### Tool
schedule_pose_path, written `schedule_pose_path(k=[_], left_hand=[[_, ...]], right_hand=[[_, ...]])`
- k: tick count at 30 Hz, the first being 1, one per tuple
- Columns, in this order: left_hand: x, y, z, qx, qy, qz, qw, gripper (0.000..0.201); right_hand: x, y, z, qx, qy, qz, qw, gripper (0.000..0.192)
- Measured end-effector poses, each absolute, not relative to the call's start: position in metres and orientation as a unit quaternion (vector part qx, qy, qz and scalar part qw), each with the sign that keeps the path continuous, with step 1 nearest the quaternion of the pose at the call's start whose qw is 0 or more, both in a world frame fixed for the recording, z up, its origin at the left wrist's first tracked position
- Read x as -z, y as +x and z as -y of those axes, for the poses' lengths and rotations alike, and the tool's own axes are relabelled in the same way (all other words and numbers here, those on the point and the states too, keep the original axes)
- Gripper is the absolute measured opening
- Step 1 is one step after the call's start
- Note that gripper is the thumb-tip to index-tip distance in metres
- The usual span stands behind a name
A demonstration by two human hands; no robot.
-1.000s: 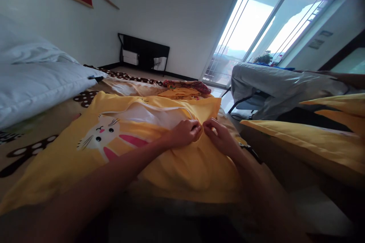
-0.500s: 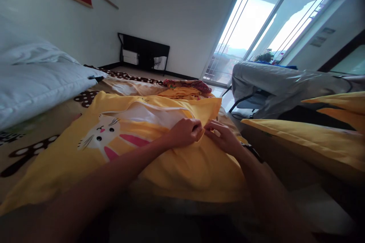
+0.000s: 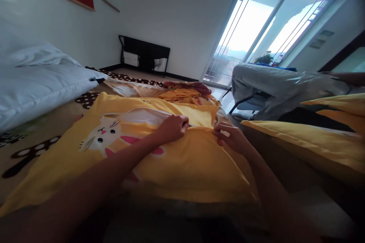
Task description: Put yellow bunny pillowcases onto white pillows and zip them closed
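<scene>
Pinching at the open edge of a yellow fabric pillowcase printed with a white cartoon cat [image 3: 159, 159], we are working with both hands on the bed. Our left hand [image 3: 172, 128] is curling closed over the seam, and a thin pale tip is showing past the knuckles; we cannot tell whether it is a zip pull. Our right hand [image 3: 232, 136] is gripping the same edge just to the right, fingers folded over the cloth. The two hands are lying near each other but apart. A strip of the white inner pillow [image 3: 142, 115] is peeking through the gap to the left of the left hand; the rest of it is lying hidden inside the cover. The pillowcase is resting on a beige bedspread with brown dotted patches [image 3: 37, 148], its near edge blurring into shadow below our forearms. A plain white pillow [image 3: 37, 87] is lying at the left, cut off by the frame. More yellow cushions [image 3: 310, 140] are sitting at the right, partly cropped. Crumpled yellow and red cloth [image 3: 185, 91] is lying beyond, too small to make out.
</scene>
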State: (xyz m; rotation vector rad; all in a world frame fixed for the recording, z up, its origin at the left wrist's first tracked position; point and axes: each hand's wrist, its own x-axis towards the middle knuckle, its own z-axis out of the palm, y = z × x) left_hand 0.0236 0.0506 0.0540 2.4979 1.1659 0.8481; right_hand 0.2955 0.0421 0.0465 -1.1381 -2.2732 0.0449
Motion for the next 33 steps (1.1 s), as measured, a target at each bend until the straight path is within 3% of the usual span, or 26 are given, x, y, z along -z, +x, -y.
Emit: schedule_pose_path(k=[5,9,12,17,26,33], left_hand=[[-0.063,0.012,-0.043,-0.241,0.873,-0.425,-0.007,0.025],[-0.069,0.016,-0.035,-0.187,0.883,-0.422,-0.086,0.025],[-0.071,0.019,-0.032,-0.178,0.873,-0.445,-0.095,0.027],[-0.072,0.014,-0.031,-0.169,0.869,-0.460,-0.076,0.026],[-0.069,0.005,-0.037,-0.186,0.855,-0.484,-0.010,0.027],[-0.070,0.009,-0.034,-0.164,0.854,-0.492,-0.044,0.027]], right_hand=[[-0.052,0.301,-0.041,0.029,-0.422,0.875,0.234,0.024],[-0.057,0.266,-0.027,0.198,-0.448,0.840,0.231,0.017],[-0.053,0.222,-0.014,0.236,-0.409,0.838,0.274,0.028],[-0.034,0.181,-0.009,0.286,-0.375,0.831,0.296,0.017],[-0.025,0.199,-0.010,0.309,-0.248,0.878,0.270,0.028],[-0.029,0.198,-0.019,0.155,-0.381,0.805,0.426,0.015]])
